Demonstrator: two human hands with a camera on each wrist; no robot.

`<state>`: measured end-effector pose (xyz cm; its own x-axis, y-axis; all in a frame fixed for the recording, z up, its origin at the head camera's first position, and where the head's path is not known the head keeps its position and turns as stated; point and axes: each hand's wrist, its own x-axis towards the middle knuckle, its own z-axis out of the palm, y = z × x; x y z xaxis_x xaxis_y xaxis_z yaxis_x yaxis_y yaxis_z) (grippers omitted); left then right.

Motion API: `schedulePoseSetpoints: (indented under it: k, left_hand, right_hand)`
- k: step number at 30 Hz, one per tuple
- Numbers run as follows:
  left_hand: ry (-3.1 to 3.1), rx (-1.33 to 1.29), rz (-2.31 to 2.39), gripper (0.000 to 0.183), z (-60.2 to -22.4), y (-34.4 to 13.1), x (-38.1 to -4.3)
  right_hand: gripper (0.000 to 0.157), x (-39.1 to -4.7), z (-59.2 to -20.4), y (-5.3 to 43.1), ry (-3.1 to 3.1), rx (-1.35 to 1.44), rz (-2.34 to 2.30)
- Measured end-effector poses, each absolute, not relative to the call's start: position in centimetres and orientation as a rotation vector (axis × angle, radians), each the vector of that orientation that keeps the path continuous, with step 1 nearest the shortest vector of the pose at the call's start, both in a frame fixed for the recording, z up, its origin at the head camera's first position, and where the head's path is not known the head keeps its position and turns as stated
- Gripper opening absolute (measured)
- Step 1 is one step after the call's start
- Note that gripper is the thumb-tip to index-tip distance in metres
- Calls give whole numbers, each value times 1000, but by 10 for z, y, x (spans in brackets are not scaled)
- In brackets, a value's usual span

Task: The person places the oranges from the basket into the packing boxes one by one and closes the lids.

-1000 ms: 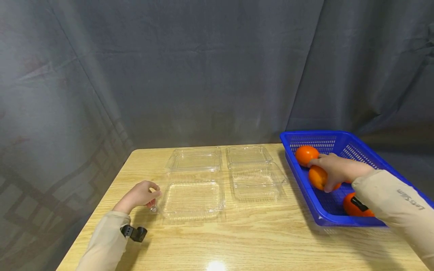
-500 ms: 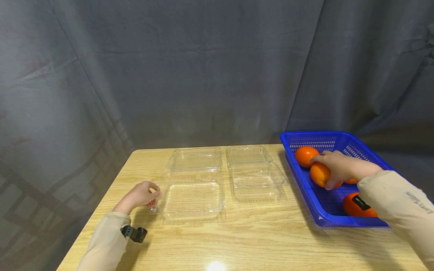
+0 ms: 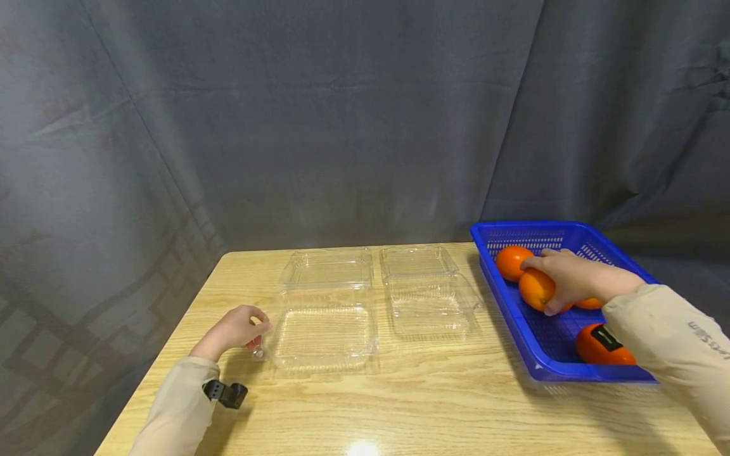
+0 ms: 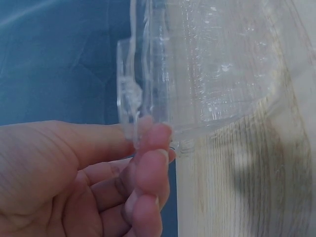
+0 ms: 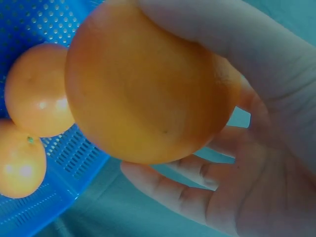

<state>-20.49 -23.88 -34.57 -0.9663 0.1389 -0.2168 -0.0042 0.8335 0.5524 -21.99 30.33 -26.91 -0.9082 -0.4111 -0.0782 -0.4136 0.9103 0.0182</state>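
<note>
We see a blue basket [image 3: 570, 372], a clear container [image 3: 325, 332] whose edge the left hand [image 3: 234, 330] pinches, and, in or just above the basket, the right hand [image 3: 576, 277], curled widely round a smooth, rounded orange fruit [image 5: 148, 89]

Left sleeve [image 3: 173, 408], well apart from the blue basket [image 3: 510, 329]: pale beige, long; black wrist device [image 3: 232, 394], compact, with rounded end, mounted on the basket-facing side; right sleeve [image 3: 661, 351], overlapping the basket's rim: matching beige; grey lettering [image 3: 707, 337] printed along it, not fully legible.
</note>
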Motion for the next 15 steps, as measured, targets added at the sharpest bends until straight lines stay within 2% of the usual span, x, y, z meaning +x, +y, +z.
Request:
schedulePoseSetpoints:
  k: [15]
  left_hand:
    - [2764,99,838,28,-348,-240,-206]
  right_hand:
    - [76,-217,-258,291,3067,-632,89]
